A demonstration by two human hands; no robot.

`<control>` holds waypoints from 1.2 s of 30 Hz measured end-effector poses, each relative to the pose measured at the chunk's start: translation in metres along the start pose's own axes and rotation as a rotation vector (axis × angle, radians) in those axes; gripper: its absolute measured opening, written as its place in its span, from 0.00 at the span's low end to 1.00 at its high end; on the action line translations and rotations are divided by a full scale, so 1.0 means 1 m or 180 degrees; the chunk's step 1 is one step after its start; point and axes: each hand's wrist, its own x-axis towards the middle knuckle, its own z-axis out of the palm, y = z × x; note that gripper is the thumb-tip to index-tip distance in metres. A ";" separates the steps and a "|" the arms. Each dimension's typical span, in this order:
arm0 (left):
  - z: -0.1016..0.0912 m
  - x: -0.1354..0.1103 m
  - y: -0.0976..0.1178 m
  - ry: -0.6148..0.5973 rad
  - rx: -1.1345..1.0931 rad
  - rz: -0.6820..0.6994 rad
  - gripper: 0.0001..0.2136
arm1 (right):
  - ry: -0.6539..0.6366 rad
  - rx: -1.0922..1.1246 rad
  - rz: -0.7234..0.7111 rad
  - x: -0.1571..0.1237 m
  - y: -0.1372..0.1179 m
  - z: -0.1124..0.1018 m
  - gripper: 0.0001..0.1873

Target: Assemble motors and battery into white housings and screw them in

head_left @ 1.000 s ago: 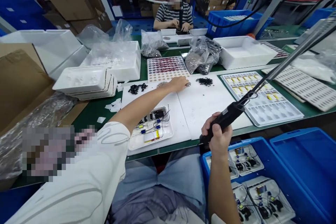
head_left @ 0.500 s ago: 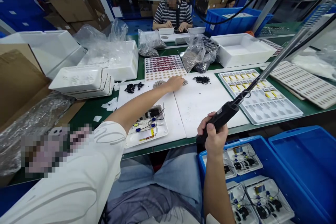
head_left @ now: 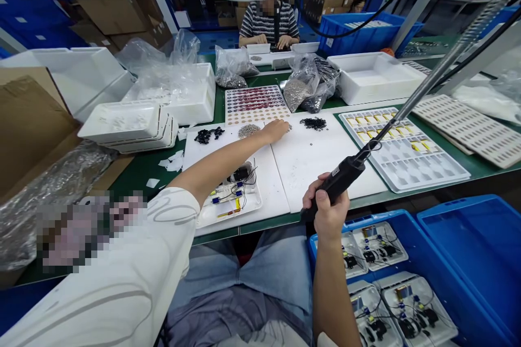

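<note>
My left hand (head_left: 277,130) is stretched out to the far part of the white work mat, at a small pile of silver metal parts (head_left: 290,127). Its fingers are bent and pressed together, and the hand hides their tips. My right hand (head_left: 328,206) is wrapped round a black electric screwdriver (head_left: 341,181), which hangs from a coiled spring and a cable and is held tilted above the mat's front edge. Beneath my left forearm lies a white tray (head_left: 254,203) with wired parts, a black round part and a yellow strip in it.
Black clips (head_left: 208,135), a heap of silver pieces (head_left: 248,130) and black rings (head_left: 313,123) lie on the mat. A tray of yellow battery-like packs (head_left: 423,173) is at right. A blue bin (head_left: 421,233) holds filled trays. Another person (head_left: 268,21) sits opposite.
My right hand and the screwdriver have shifted slightly left and down. My left hand has moved slightly right in view and stays at the silver parts.
</note>
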 end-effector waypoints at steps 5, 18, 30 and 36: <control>-0.009 -0.009 0.002 0.0040 -0.0266 0.0192 0.20 | 0.0056 -0.0014 -0.0003 0.000 -0.001 -0.002 0.25; -0.046 -0.134 -0.068 -0.0066 -0.0983 0.0482 0.07 | 0.0035 0.0181 -0.0095 0.021 -0.009 0.019 0.26; 0.004 -0.192 -0.111 0.0429 -0.1951 0.0184 0.06 | -0.0173 0.0536 -0.0499 0.104 -0.030 0.148 0.32; -0.006 -0.199 -0.112 0.1072 -0.3122 0.0051 0.06 | -0.0235 0.0719 -0.0691 0.133 -0.021 0.208 0.27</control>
